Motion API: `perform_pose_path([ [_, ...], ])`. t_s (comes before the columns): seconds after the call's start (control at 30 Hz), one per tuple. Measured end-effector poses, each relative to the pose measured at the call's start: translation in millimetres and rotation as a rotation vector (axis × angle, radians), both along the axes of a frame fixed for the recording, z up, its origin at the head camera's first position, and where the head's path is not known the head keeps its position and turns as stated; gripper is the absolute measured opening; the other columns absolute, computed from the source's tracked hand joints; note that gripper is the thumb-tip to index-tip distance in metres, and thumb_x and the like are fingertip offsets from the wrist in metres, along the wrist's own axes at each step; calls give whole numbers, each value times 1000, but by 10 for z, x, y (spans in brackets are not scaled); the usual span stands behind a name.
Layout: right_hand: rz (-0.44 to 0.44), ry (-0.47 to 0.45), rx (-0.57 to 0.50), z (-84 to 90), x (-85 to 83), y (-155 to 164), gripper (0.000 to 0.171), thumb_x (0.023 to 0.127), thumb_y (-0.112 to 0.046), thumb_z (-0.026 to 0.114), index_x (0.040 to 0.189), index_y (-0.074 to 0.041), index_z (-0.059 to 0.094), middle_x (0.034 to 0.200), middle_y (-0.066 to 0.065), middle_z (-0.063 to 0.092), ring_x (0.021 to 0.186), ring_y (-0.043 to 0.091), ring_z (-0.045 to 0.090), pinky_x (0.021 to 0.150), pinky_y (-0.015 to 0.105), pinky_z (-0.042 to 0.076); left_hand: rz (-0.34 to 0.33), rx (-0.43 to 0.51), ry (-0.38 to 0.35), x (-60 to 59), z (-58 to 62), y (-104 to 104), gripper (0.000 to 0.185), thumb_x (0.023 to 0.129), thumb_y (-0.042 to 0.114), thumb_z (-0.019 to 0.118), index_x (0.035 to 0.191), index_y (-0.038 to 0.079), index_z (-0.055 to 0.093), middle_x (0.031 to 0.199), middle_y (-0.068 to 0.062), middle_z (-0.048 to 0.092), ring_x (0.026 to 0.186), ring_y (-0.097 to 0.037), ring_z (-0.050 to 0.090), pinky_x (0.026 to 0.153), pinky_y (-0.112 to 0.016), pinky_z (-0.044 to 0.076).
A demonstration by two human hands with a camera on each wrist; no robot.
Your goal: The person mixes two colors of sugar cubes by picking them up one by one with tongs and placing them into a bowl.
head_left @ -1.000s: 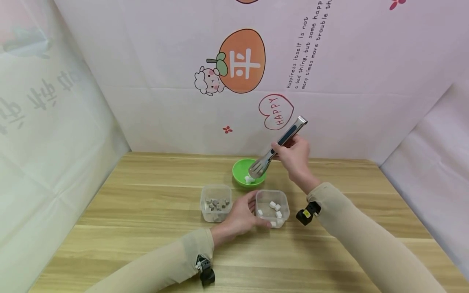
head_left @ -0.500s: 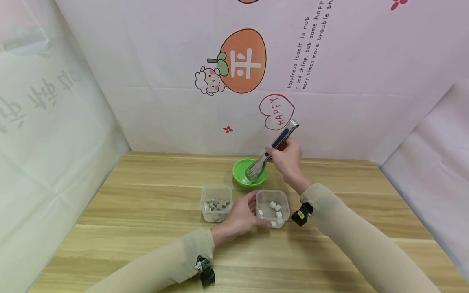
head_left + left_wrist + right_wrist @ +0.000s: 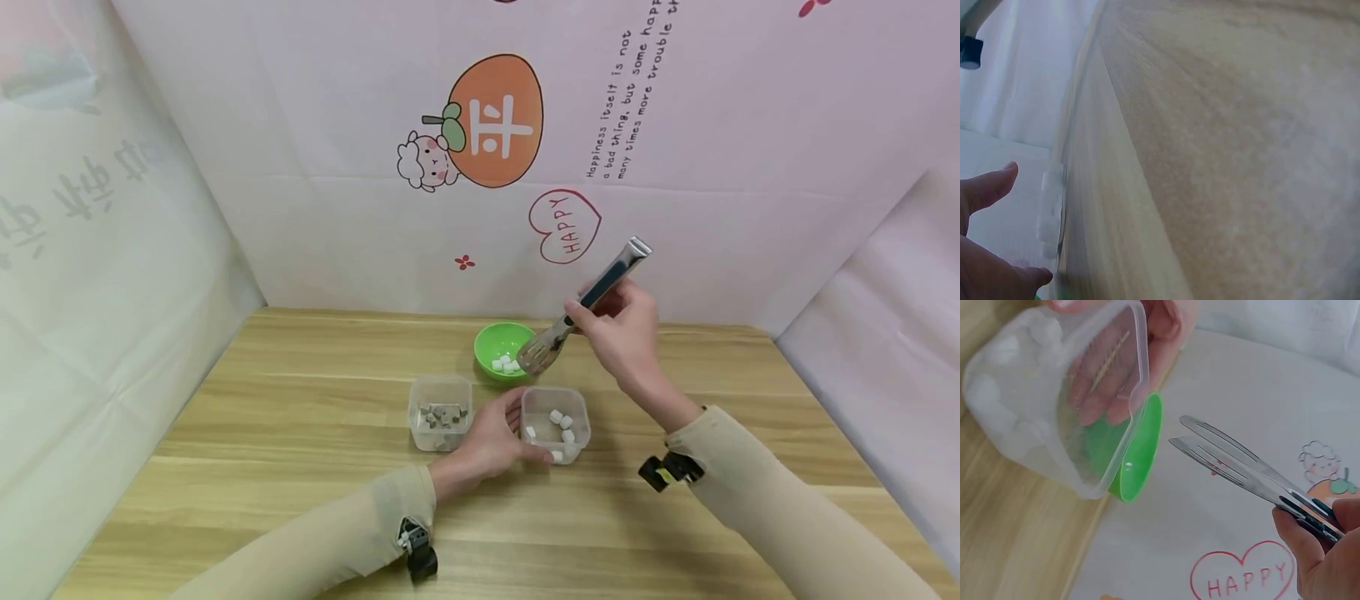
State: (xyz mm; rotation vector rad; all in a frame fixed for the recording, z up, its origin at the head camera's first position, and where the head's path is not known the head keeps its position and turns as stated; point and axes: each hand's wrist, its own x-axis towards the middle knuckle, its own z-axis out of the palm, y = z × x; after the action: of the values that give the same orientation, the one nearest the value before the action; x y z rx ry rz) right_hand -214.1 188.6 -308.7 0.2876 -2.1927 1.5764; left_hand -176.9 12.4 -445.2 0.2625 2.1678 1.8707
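Note:
My right hand point(image 3: 622, 329) grips metal tongs point(image 3: 592, 296) with dark handle inlays. Their slotted tips overlap the right rim of a green bowl point(image 3: 491, 337) in the head view. In the right wrist view the tips stand slightly apart with nothing between them. Several small white cubes point(image 3: 506, 364) lie in the bowl. My left hand point(image 3: 491, 437) holds a clear plastic container point(image 3: 583, 408) from its left side, thumb at the near side and fingers behind. Inside that container are several more white cubes point(image 3: 566, 422).
A second clear plastic container point(image 3: 414, 417), with several grey-brown cubes point(image 3: 442, 415), stands left of my left hand. The wooden table point(image 3: 300, 417) ends at a printed white backdrop point(image 3: 337, 233) just behind the bowl. White cloth hangs on both sides.
My right hand dipped the tongs lower into the bowl, then drew them back up and right; more of the white cubes in the bowl now show. My left hand stays at the container.

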Motion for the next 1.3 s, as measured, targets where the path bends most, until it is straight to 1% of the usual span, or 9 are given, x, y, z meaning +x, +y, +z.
perform_pose_path([
  [0.1,8,36,63,7,150,64,20,93,-1,78,108,7,67,93,16,69,76,17,65,66,22,63,-5,-9,-5,-3,15,-8,112,64,-4,96,160,2,38,162,-14,45,146,-32,45,123,-41,37],
  [0.17,17,46,104,-23,240,103,21,92,-1,79,108,6,67,93,16,71,77,17,66,66,20,62,-8,-15,-5,-3,17,-8,111,65,-3,96,160,4,40,161,-13,45,146,-32,46,123,-41,37],
  [0.3,36,44,165,-159,381,155,19,90,2,80,106,3,68,91,14,73,78,17,69,68,21,64,-14,-18,7,2,20,-4,109,65,-3,97,159,7,43,159,-12,49,145,-30,48,122,-41,38],
  [0.43,76,19,188,-329,443,172,18,90,3,80,104,1,69,91,11,72,80,19,69,69,24,65,-17,-18,20,-3,22,-6,109,66,-3,97,159,5,42,159,-12,49,145,-30,48,122,-41,38],
  [0.63,167,-9,185,-524,442,184,21,89,5,80,103,-2,67,89,10,70,81,25,70,69,29,67,-20,-41,28,-2,16,-9,109,66,-2,97,160,4,41,161,-12,46,145,-31,47,122,-41,39],
  [0.77,232,-30,169,-592,429,175,22,89,7,80,104,-1,66,90,10,70,83,24,71,71,31,67,-18,-43,37,7,11,-9,108,67,-1,98,159,5,43,160,-12,48,145,-31,48,121,-40,40],
  [0.87,261,-43,156,-625,410,159,22,89,8,79,105,0,65,91,11,69,83,24,70,71,32,67,-15,-42,43,7,9,-8,107,67,-1,98,158,5,44,159,-12,50,144,-30,48,121,-39,40],
  [1.07,258,-12,165,-669,367,142,21,89,7,79,104,2,66,88,9,69,79,23,69,68,31,67,-16,-25,33,9,23,2,108,66,-4,97,159,3,42,158,-14,49,144,-31,48,121,-39,40],
  [1.3,216,23,179,-663,341,175,21,89,7,80,103,-2,66,89,8,70,78,21,68,67,29,67,-15,-41,27,12,33,-3,107,66,-3,97,159,4,43,159,-12,49,144,-31,48,122,-40,39],
])
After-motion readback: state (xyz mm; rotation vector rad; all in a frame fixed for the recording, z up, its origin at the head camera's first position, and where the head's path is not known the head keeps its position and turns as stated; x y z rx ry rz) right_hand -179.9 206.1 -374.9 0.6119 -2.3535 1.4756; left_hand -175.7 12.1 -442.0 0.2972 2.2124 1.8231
